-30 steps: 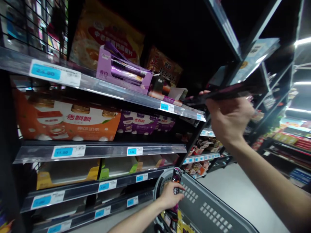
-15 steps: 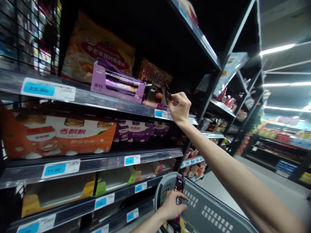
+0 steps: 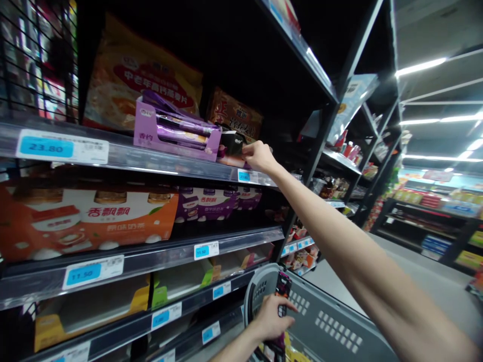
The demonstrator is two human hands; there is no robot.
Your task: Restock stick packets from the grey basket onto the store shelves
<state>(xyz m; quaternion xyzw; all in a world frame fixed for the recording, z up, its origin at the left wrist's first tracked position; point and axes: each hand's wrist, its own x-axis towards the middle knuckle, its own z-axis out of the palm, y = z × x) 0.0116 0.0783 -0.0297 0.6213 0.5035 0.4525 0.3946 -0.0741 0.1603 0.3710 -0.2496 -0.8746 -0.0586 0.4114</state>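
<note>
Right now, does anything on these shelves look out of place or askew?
Slightly: in the lilac display box in front of the yellow oatmeal bag, purple sachets lie slanted, some sticking up at the left end, rather than lined up neatly.

Basket point(image 3: 313, 301) was matt grey plastic, packet point(image 3: 283, 285) in it shiny film, shelf strips point(image 3: 151, 165) clear glossy plastic, uprights point(image 3: 325, 136) dk matt metal, side mesh point(image 3: 22, 65) metal wire; sm. dk box point(image 3: 234, 144), purple display box point(image 3: 173, 147) & orange multipack point(image 3: 90, 230) looked smooth printed card, purple sachets point(image 3: 181, 131) v. glossy, oatmeal bag point(image 3: 158, 83) shiny plastic.
</note>
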